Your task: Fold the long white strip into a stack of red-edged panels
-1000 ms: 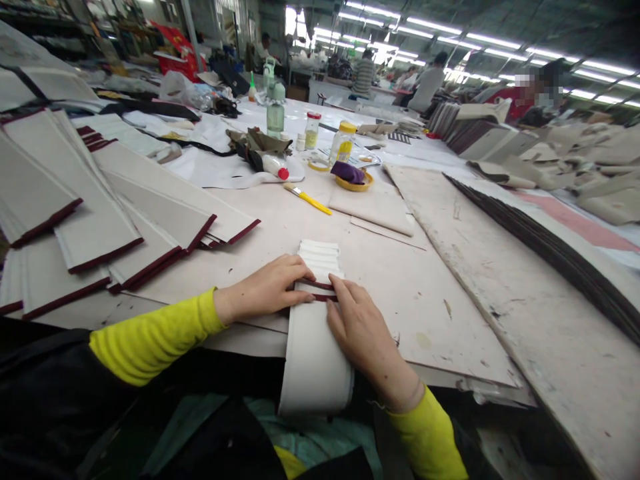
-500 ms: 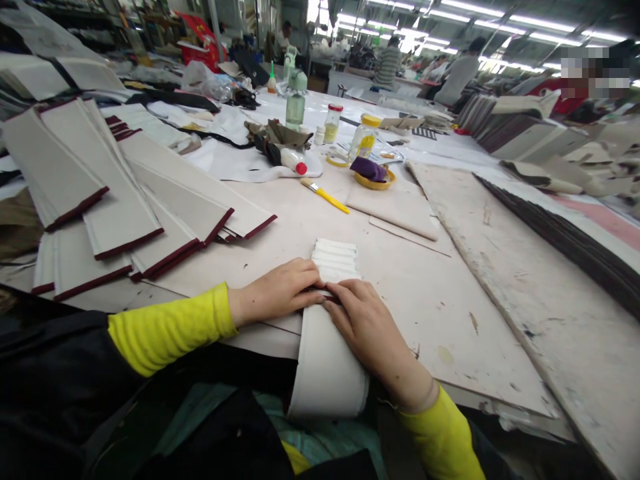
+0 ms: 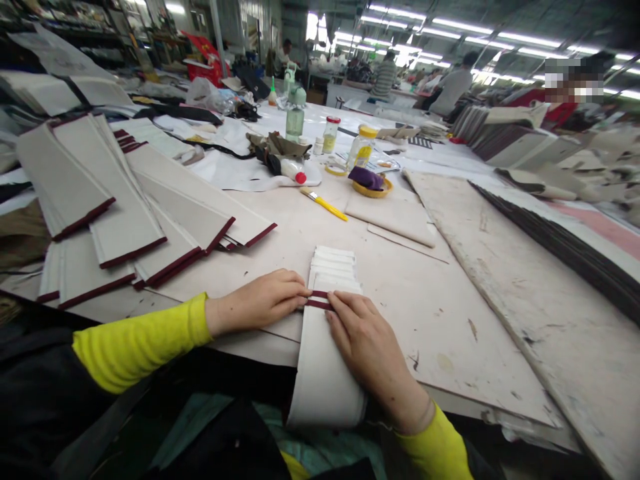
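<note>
An off-white panel (image 3: 325, 373) lies in front of me, its near part curving down over the table's edge. Across it run two maroon bands (image 3: 318, 304), with a stepped pile of off-white panel ends (image 3: 334, 261) just beyond. My left hand (image 3: 263, 301) pinches the left end of the maroon edging, fingers pressed together. From the other side, my right hand (image 3: 367, 343) grips the panel's maroon edge, thumb and fingertips on the band. The underside of the panel and the right end of the bands are hidden by my right hand.
Several maroon-edged panels (image 3: 125, 220) fan out at the left. A yellow-handled brush (image 3: 325, 205) lies ahead, near a yellow dish (image 3: 373, 191) with a purple cloth (image 3: 367, 178), jars (image 3: 363, 148) and a green bottle (image 3: 295, 121). A long board (image 3: 525, 267) lies at the right.
My hands have moved apart, the left one shifting left, exposing the two maroon bands between them. Both stay at the panel. The view has tilted slightly.
</note>
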`<state>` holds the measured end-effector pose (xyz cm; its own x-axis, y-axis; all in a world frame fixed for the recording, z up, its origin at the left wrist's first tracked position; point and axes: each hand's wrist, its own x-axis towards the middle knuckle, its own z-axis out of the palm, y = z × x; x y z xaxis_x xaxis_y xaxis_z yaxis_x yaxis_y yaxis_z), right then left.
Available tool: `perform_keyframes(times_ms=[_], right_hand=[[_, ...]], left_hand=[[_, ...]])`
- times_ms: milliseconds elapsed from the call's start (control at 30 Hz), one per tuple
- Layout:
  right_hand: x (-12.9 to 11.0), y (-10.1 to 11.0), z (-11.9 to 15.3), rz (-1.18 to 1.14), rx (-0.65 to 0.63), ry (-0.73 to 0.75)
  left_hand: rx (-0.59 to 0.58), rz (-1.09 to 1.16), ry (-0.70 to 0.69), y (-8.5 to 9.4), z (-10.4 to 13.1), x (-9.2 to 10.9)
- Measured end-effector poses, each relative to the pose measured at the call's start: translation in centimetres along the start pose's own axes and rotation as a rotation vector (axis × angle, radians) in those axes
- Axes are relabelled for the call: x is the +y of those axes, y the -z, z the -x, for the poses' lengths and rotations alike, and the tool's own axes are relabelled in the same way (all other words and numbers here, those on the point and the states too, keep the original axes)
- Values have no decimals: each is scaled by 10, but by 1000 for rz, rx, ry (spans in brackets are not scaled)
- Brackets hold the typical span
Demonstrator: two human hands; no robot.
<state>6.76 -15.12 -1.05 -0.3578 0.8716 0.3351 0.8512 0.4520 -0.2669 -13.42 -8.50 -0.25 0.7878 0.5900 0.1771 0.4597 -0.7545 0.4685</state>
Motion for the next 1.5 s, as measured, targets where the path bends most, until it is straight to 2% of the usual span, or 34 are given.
perform_keyframes(times_ms=[133,233,400,600,800,1000,1100,1300,1400,1500], right_hand=[[0,-1,2,-39,48,-3],[-1,0,4,-47,58,-17],[-1,-1,5,-80,73,-20],[0,-2,6,-91,86,-22],[0,-1,7,-103,95,-20],[3,-3,10,-165,133,-21],[4,-5,10,-196,147,-15],[4,-1,11,-254,140,-19],[4,1,14,-277,120,-23],[5,1,16,-283,152,-58]], left_hand=[[59,-20,116,6,-24,-6],[29,-123,123,3,-36,-7],[12,-321,75,0,-38,2],[-11,-433,60,2,-41,9],[42,-244,146,3,-54,6],[25,198,322,10,-63,13],[-11,324,375,9,-68,19],[-157,190,361,1,-78,18],[-249,173,309,5,-78,15],[-322,148,253,10,-79,15]])
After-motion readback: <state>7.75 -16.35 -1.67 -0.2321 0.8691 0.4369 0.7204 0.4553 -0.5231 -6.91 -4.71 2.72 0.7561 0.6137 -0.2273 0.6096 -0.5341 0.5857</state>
